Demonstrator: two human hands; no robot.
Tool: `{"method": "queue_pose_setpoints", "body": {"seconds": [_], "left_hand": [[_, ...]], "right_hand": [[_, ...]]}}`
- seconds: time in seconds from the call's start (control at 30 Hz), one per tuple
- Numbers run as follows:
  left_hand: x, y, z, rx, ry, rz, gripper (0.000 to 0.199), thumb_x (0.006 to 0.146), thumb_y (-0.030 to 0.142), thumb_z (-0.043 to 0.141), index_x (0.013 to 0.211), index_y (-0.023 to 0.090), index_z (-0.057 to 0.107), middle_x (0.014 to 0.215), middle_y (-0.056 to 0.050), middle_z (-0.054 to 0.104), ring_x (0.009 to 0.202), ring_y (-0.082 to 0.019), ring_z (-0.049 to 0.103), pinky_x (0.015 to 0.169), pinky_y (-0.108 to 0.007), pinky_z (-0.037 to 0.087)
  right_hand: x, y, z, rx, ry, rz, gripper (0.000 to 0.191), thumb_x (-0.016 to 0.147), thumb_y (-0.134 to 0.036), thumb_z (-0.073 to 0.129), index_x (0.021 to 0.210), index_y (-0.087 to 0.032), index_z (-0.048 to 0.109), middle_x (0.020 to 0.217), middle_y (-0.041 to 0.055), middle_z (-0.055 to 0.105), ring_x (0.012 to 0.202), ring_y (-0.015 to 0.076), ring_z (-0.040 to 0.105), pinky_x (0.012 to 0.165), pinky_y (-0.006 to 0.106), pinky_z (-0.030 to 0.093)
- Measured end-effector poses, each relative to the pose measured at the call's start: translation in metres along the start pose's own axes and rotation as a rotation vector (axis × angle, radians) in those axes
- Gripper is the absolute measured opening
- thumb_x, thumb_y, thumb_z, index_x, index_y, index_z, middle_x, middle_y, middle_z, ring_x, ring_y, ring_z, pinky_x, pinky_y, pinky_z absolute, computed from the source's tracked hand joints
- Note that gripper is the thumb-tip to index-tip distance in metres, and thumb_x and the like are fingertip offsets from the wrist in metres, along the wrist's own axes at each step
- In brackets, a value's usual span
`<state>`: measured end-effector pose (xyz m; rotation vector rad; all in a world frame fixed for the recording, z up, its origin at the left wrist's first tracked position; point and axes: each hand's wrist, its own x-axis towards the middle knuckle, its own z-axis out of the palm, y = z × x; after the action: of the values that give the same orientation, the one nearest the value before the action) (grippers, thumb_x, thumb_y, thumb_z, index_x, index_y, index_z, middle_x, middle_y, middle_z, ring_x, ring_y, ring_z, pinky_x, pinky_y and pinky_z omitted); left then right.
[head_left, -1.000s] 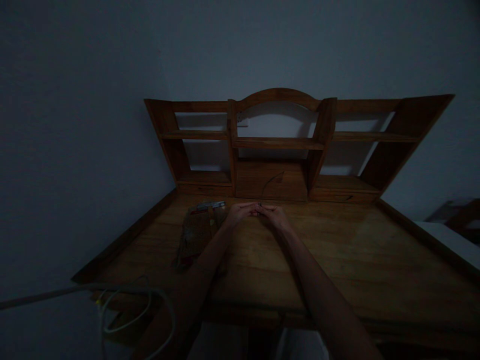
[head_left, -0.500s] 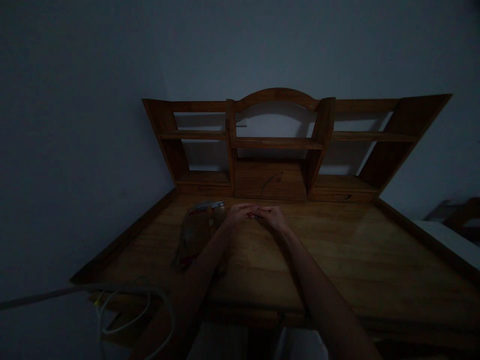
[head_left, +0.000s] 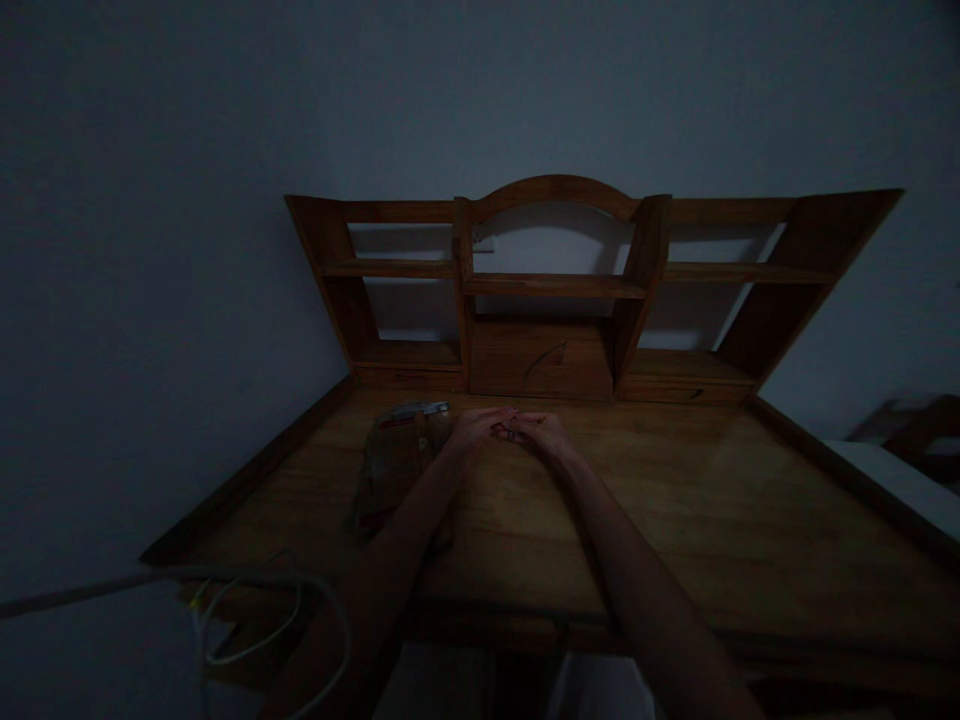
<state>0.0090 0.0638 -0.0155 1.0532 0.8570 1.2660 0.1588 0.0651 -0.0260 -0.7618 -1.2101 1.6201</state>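
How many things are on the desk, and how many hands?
Hands: 2, left hand and right hand
Pouch: 1
Small item between the fingertips, too dark to identify: 1
Total: 4

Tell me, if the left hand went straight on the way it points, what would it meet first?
The left hand points right, toward the right hand. It would meet that hand's fingers first; a small dark item sits between them, too dim to identify.
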Motion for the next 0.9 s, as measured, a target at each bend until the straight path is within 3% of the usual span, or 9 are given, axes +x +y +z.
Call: {"method": "queue_pose_setpoints", "body": {"seconds": [0.13, 0.27, 0.53, 0.73, 0.9], "left_hand": [[0.000, 0.002, -0.003, -0.142, 0.089, 0.031, 0.023, 0.064, 0.025, 0.075, 0.082, 0.012, 0.073, 0.100, -0.012, 0.071, 0.099, -0.023, 0.065, 0.095, -0.035, 0.046], [-0.001, 0.006, -0.008, -0.185, 0.185, 0.114, 0.026, 0.066, 0.028, 0.075, 0.087, 0.012, 0.072, 0.109, -0.014, 0.069, 0.107, -0.024, 0.062, 0.098, -0.036, 0.045], [-0.003, 0.016, 0.004, -0.040, 0.367, 0.223, 0.036, 0.055, 0.032, 0.082, 0.081, 0.009, 0.073, 0.088, -0.013, 0.074, 0.078, -0.020, 0.069, 0.080, -0.036, 0.053], [-0.002, 0.016, 0.005, 0.108, 0.389, 0.253, 0.032, 0.055, 0.030, 0.082, 0.079, 0.011, 0.075, 0.083, -0.011, 0.074, 0.072, -0.018, 0.067, 0.073, -0.031, 0.053], [0.001, 0.013, 0.003, 0.139, 0.384, 0.240, 0.032, 0.055, 0.032, 0.082, 0.079, 0.012, 0.075, 0.082, -0.010, 0.074, 0.070, -0.017, 0.066, 0.071, -0.030, 0.053]], "right_hand": [[0.003, -0.003, -0.002, 0.125, 0.069, 0.085, 0.031, 0.071, -0.034, 0.076, 0.089, -0.010, 0.070, 0.082, 0.0102, 0.073, 0.074, 0.0169, 0.069, 0.076, 0.029, 0.056], [0.004, -0.009, -0.005, 0.267, 0.108, 0.208, 0.042, 0.085, -0.046, 0.057, 0.097, -0.005, 0.063, 0.089, 0.0174, 0.071, 0.081, 0.0200, 0.070, 0.076, 0.031, 0.058], [-0.005, -0.017, 0.009, 0.543, 0.019, 0.328, 0.061, 0.092, -0.049, 0.040, 0.120, 0.006, 0.045, 0.102, 0.0269, 0.064, 0.097, 0.0269, 0.066, 0.084, 0.042, 0.055], [-0.007, -0.022, 0.013, 0.630, 0.011, 0.311, 0.063, 0.093, -0.049, 0.039, 0.126, 0.004, 0.038, 0.103, 0.0254, 0.063, 0.096, 0.0270, 0.065, 0.081, 0.043, 0.055], [-0.009, -0.023, 0.016, 0.667, 0.012, 0.289, 0.058, 0.094, -0.045, 0.039, 0.123, 0.005, 0.042, 0.099, 0.0233, 0.063, 0.093, 0.0247, 0.066, 0.084, 0.040, 0.055]]}}
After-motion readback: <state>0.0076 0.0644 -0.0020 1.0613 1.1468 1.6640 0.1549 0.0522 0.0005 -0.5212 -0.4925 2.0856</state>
